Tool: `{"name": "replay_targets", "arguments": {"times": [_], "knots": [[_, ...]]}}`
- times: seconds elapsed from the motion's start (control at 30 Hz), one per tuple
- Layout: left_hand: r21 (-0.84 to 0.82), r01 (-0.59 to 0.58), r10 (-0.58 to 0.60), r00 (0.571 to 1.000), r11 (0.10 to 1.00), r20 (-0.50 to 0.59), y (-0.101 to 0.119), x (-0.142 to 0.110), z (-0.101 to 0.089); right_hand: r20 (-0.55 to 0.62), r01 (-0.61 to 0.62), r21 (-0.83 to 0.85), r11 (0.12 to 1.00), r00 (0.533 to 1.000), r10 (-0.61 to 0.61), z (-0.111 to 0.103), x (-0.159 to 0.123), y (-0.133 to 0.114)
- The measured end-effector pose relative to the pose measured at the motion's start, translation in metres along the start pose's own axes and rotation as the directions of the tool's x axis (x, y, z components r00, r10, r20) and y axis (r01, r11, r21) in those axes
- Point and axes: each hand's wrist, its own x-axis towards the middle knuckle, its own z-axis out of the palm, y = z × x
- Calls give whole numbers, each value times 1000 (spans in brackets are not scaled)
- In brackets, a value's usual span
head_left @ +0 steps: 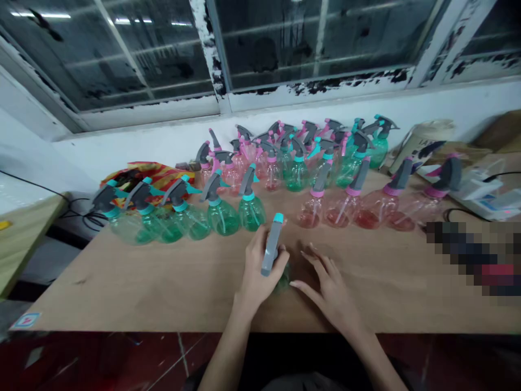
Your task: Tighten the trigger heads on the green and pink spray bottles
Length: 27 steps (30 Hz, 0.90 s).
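My left hand [260,271] is wrapped round the neck of a green spray bottle [272,245] with a grey and teal trigger head, near the table's front edge. Most of its clear green body is hidden under the hand. To the right, my right hand [325,290] has its fingers spread beside the bottle's lower body, the thumb close to it; whether it touches I cannot tell. Ahead on the left stands a row of green spray bottles [225,218]. Ahead on the right is a row of pink spray bottles [337,210] with grey heads.
A mixed cluster of pink and green spray bottles [299,168] stands by the wall. Left of it lies a red and yellow bag [163,176]. A white power strip [484,195] with cables sits at right, near a pale bag [425,141]. The wooden table [163,293] ends just before me.
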Motion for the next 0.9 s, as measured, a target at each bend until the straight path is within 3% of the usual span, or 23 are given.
{"name": "replay_targets", "arguments": {"times": [0.2, 0.47, 0.73, 0.9], "knots": [[2, 2, -2, 1000, 1000, -1, 3, 3, 0, -47, 72, -148, 986, 996, -80, 19, -9, 25], [-33, 19, -19, 1000, 999, -24, 0, 2, -1, -42, 113, -177, 978, 992, -123, 18, -7, 23], [33, -123, 123, 992, 992, 3, 0, 2, -4, -30, 87, -171, 981, 995, -94, 17, -8, 22], [43, -66, 66, 998, 997, -6, 5, -1, -4, -24, 96, -176, 980, 994, -102, 16, -8, 23]]}}
